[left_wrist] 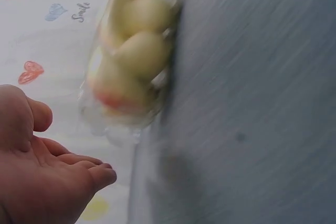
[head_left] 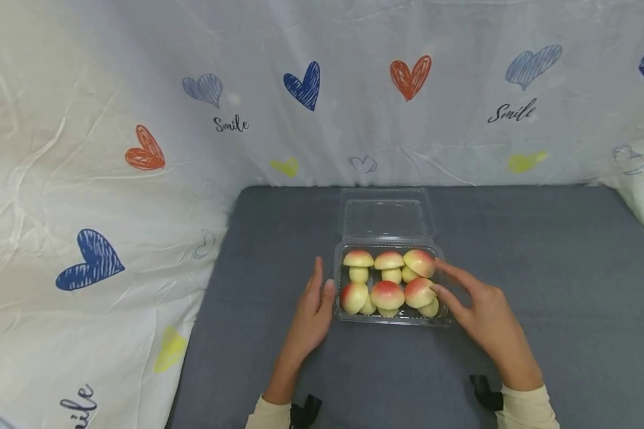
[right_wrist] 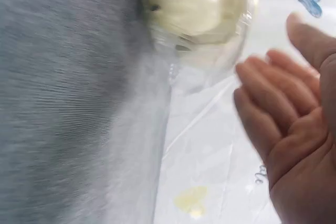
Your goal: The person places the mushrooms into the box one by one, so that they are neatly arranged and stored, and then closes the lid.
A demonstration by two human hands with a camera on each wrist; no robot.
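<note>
A clear plastic clamshell box lies on the grey table, its transparent lid folded back flat behind it. Two rows of toy mushrooms fill the box, with red-and-yellow caps and pale stems. My left hand stands upright along the left side of the box, fingers extended. At the right end, my right hand has thumb and fingertips close to the right-hand mushrooms, fingers fairly straight. Through the box wall, pale stems appear blurred in the left wrist view. The right wrist view shows that palm facing the box with nothing gripped.
The dark grey tabletop extends to both sides of the box. White cloth printed with hearts and "Smile" hangs behind the table and down its left side. Black straps sit at the cuffs of both beige sleeves.
</note>
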